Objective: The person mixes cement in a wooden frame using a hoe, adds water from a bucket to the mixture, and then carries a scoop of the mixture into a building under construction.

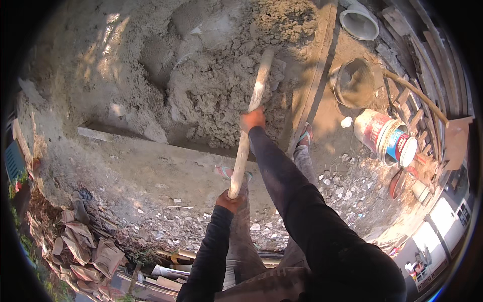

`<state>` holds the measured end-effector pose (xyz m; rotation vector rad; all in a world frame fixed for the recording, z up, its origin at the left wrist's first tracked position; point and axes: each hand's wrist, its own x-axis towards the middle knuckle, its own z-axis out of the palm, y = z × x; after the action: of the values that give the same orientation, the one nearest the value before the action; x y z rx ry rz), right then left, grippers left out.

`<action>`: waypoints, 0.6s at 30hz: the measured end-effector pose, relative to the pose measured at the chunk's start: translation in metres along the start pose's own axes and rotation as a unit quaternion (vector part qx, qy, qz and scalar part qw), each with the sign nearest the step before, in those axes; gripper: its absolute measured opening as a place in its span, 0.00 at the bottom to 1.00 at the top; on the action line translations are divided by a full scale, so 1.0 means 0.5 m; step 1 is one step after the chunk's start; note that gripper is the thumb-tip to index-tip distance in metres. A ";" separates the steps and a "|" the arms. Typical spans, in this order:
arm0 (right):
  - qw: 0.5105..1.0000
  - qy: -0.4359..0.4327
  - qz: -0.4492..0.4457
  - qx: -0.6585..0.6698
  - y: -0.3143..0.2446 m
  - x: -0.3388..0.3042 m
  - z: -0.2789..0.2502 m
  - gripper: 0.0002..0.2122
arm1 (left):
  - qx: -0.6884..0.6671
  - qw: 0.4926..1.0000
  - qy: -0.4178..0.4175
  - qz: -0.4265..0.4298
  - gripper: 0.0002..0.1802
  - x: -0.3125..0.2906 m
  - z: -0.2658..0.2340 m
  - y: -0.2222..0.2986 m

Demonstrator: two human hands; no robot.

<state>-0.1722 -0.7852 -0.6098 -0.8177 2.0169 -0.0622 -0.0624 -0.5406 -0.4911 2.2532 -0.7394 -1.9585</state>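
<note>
Left hand (230,201) wrapped round a wooden tool handle's (259,88) lower end, right hand (253,119) gripping farther up, apparently spaced for leverage; the shaft slants over heaped wet mortar (209,100), its head indistinct; a plank (310,75) borders the heap, probably containing it.

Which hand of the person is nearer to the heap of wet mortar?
Right. The right hand grips the wooden handle partway along, appearing over the near side of the heap of wet mortar; the left hand grips the handle's near end, farther back toward the body.
</note>
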 end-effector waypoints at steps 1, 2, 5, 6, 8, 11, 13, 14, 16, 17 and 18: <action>0.999 0.042 -0.004 -0.027 0.054 0.018 -0.008 0.24 | 0.040 0.999 -0.016 -0.003 0.23 -0.021 0.001 0.013; 0.995 0.083 -0.013 -0.050 0.092 0.041 -0.010 0.23 | 0.056 0.998 -0.020 0.030 0.23 -0.027 -0.003 0.013; 0.963 -0.086 0.113 0.230 0.025 -0.121 0.036 0.16 | 0.140 0.989 0.042 0.021 0.23 -0.106 -0.108 -0.060; 0.954 -0.089 0.117 0.261 0.083 -0.085 0.005 0.15 | 0.166 0.985 0.040 0.025 0.23 -0.120 -0.077 -0.014; 0.922 -0.131 0.138 0.337 0.116 -0.027 -0.042 0.09 | 0.208 0.976 0.034 0.054 0.23 -0.130 -0.076 0.067; 0.886 -0.088 0.225 0.397 -0.011 -0.091 -0.020 0.08 | 0.274 0.958 0.038 0.071 0.23 -0.154 -0.239 0.193; 0.865 -0.076 0.212 0.449 -0.049 -0.117 -0.009 0.06 | 0.314 0.943 0.027 0.108 0.23 -0.177 -0.337 0.244; 0.858 -0.044 0.217 0.463 -0.066 -0.157 0.003 0.06 | 0.304 0.945 0.017 0.116 0.22 -0.207 -0.377 0.247; 0.862 -0.130 0.250 0.422 -0.162 -0.340 0.050 0.19 | 0.320 0.939 0.071 0.100 0.18 -0.327 -0.490 0.149; 0.891 -0.143 0.198 0.382 -0.150 -0.376 0.081 0.23 | 0.310 0.940 0.103 0.098 0.16 -0.359 -0.508 0.103; 0.918 -0.143 0.147 0.338 -0.131 -0.397 0.106 0.26 | 0.297 0.940 0.143 0.085 0.17 -0.374 -0.518 0.032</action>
<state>-0.0274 -0.7089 -0.4691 -0.0717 1.6476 -0.4191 0.1643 -0.5480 -0.2654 2.5795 -1.5834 -1.4071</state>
